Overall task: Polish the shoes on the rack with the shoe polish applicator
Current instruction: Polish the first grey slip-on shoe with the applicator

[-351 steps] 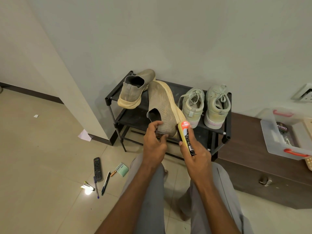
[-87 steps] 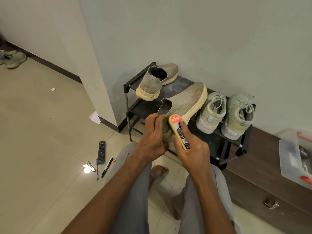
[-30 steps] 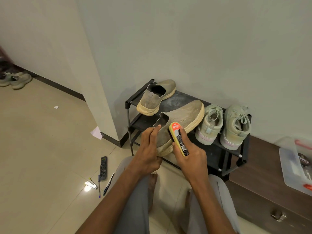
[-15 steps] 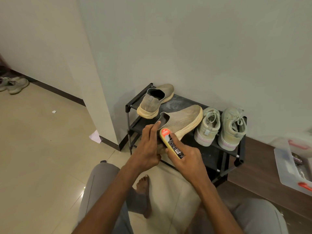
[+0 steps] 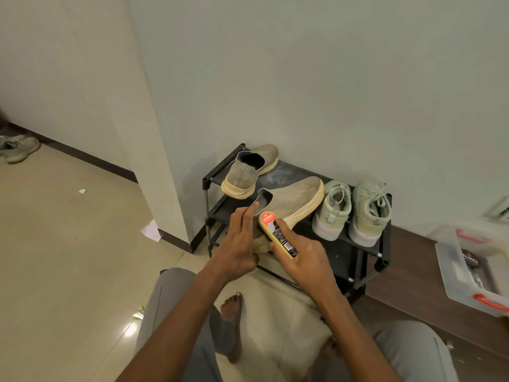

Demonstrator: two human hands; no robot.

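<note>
The right hand point(image 5: 303, 260) grips the polish stick point(image 5: 276, 235). It has slid back to the heel of the tan shoe point(image 5: 292, 201). The left hand point(image 5: 238, 244) holds that heel at the rack point(image 5: 358, 244) front. This shoe looks nearly done.

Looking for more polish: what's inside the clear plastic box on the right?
The clear plastic box holds a round dark tin with a printed lid. Its remaining contents blur behind the cloudy walls and run out of frame.
</note>
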